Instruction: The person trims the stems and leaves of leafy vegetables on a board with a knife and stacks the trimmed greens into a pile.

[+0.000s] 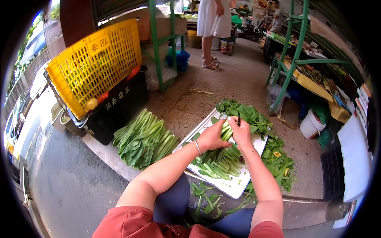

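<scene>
My left hand (213, 138), with a bangle at its wrist, is closed around a small bunch of pale green stems (226, 131). Against the same stems rests my right hand (241, 134), its fingers curled round a thin dark tool (239, 117) that sticks up past them; its blade, if any, is hidden. Both hands are over a white board (237, 191). Cut leafy stems (220, 163) lie on the board below my hands. Loose green leaves (248, 113) are heaped at its far end, and more leaves (279, 162) lie along its right side.
A large pile of leafy greens (143, 141) sits left of the board. Beyond it stand a black crate (119, 107) and a yellow crate (95, 59). A person in white (213, 20) stands ahead. Green metal frames (295, 51) and a white bucket (312, 125) are at right.
</scene>
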Demonstrator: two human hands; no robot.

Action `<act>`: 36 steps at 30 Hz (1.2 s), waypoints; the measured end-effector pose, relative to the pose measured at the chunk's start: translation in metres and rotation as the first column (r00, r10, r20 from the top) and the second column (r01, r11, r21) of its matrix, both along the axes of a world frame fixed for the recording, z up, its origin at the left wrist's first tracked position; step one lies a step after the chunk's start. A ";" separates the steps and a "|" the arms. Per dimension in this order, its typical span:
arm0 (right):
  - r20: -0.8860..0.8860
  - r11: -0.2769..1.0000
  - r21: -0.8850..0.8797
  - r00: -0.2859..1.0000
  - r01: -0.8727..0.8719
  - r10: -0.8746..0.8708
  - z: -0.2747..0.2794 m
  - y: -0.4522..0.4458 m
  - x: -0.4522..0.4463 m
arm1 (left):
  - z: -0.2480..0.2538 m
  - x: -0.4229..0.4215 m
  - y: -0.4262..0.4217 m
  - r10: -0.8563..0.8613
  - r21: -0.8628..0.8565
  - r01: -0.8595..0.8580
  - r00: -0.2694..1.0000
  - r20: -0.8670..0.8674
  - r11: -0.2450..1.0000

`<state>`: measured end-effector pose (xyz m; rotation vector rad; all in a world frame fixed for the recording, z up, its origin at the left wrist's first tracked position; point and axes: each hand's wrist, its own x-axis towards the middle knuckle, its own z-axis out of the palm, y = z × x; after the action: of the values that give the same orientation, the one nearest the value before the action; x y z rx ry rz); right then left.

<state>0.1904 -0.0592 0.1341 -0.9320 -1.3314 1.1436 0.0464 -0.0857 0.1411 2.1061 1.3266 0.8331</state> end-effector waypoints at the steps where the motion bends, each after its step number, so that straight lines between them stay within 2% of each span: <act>1: 0.001 0.999 0.031 1.000 0.021 -0.021 -0.001 0.000 -0.002 | 0.004 0.003 -0.002 0.048 -0.075 -0.049 0.999 -0.010 0.996; 3: -0.003 0.995 0.089 0.999 0.034 -0.033 -0.004 0.002 -0.003 | -0.002 0.003 0.000 0.013 0.012 -0.015 0.991 0.130 1.000; 4: 0.019 1.000 0.024 1.000 -0.016 0.016 0.010 -0.007 0.000 | -0.007 0.002 0.001 -0.028 0.084 0.008 0.971 0.236 0.996; 5: 0.036 0.997 -0.042 0.997 -0.065 0.066 0.022 -0.018 0.005 | -0.011 0.000 0.004 -0.013 0.069 -0.001 0.981 0.192 0.998; 7: -0.061 0.998 0.018 0.996 -0.067 0.068 0.019 -0.016 0.012 | -0.001 -0.012 0.002 0.018 0.041 -0.020 0.999 0.048 0.999; 9: 0.070 0.996 0.052 0.994 0.075 -0.079 -0.004 0.004 0.028 | 0.015 -0.035 0.000 0.102 0.120 -0.083 0.982 -0.161 0.989; 11: 0.246 0.979 0.052 0.947 0.197 -0.204 -0.032 0.019 0.057 | 0.048 -0.064 -0.003 0.111 -0.020 -0.133 0.894 -0.434 0.991; 12: 0.296 0.954 0.038 0.909 0.296 -0.294 -0.047 0.023 0.072 | 0.050 -0.086 -0.002 0.169 0.075 -0.151 0.852 -0.496 0.986; 13: 0.357 0.922 0.086 0.853 0.377 -0.382 -0.080 0.042 0.092 | 0.052 -0.110 -0.002 0.233 0.174 -0.162 0.802 -0.549 0.971; 14: 0.362 0.876 0.222 0.798 0.429 -0.482 -0.113 0.054 0.116 | 0.058 -0.131 -0.004 0.252 0.155 -0.199 0.735 -0.629 0.968; 15: 0.569 0.851 0.114 0.668 0.513 -0.480 -0.110 0.043 0.134 | 0.064 -0.152 -0.006 0.271 0.145 -0.239 0.663 -0.698 0.960; 16: 0.547 0.757 0.161 0.581 0.633 -0.603 -0.128 0.039 0.150 | 0.063 -0.174 -0.006 0.322 0.162 -0.302 0.617 -0.718 0.940; 17: 0.616 0.704 0.171 0.483 0.689 -0.622 -0.138 0.031 0.168 | 0.057 -0.197 -0.006 0.369 0.176 -0.364 0.572 -0.733 0.914; 19: 0.765 0.658 0.068 0.384 0.750 -0.517 -0.152 0.024 0.204 | 0.037 -0.241 0.000 0.439 0.207 -0.450 0.507 -0.742 0.869; 21: 0.810 0.558 0.036 0.303 0.829 -0.503 -0.155 0.012 0.223 | 0.020 -0.259 -0.001 0.476 0.167 -0.569 0.453 -0.754 0.805; 23: 0.819 0.558 -0.008 0.326 0.830 -0.473 -0.140 -0.004 0.227 | -0.014 -0.272 0.005 0.534 0.143 -0.665 0.432 -0.727 0.733; 24: 0.836 0.551 -0.028 0.322 0.834 -0.445 -0.135 -0.008 0.226 | -0.022 -0.264 -0.002 0.496 0.029 -0.712 0.458 -0.738 0.701; 25: 0.852 0.546 -0.048 0.319 0.837 -0.414 -0.130 -0.013 0.223 | -0.089 -0.301 0.020 0.434 -0.053 -0.679 0.524 -0.733 0.732; 27: 0.866 0.563 -0.026 0.301 0.826 -0.401 -0.122 -0.015 0.216 | -0.091 -0.258 -0.005 0.576 -0.075 -0.801 0.488 -0.656 0.594; 28: 0.867 0.573 -0.067 0.332 0.817 -0.372 -0.124 -0.013 0.214 | -0.107 -0.260 0.004 0.604 -0.018 -0.822 0.432 -0.670 0.569; 29: 0.867 0.583 -0.108 0.364 0.805 -0.342 -0.124 -0.011 0.213 | -0.102 -0.257 0.008 0.596 -0.027 -0.820 0.438 -0.673 0.572; 30: 0.875 0.568 -0.162 0.384 0.807 -0.296 -0.100 -0.021 0.197 | -0.084 -0.252 0.013 0.520 -0.100 -0.805 0.466 -0.716 0.585; 31: 0.875 0.565 -0.167 0.386 0.808 -0.293 -0.109 -0.019 0.197 | -0.070 -0.248 0.016 0.444 -0.166 -0.789 0.490 -0.750 0.591; 33: 0.885 0.626 -0.145 0.384 0.766 -0.264 -0.118 -0.006 0.196 | -0.059 -0.236 0.019 0.417 -0.181 -0.781 0.496 -0.762 0.598; 35: 0.873 0.610 -0.168 0.404 0.774 -0.272 -0.120 -0.001 0.189 | -0.058 -0.223 0.020 0.428 -0.106 -0.837 0.379 -0.820 0.537; 36: 0.882 0.634 -0.142 0.388 0.760 -0.268 -0.126 0.001 0.187 | -0.062 -0.222 0.018 0.447 -0.082 -0.830 0.378 -0.811 0.552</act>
<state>0.3772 -0.0586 0.0079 -2.3638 -1.1667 0.4964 -0.1757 -0.0672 0.0792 1.4110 2.6110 -0.2221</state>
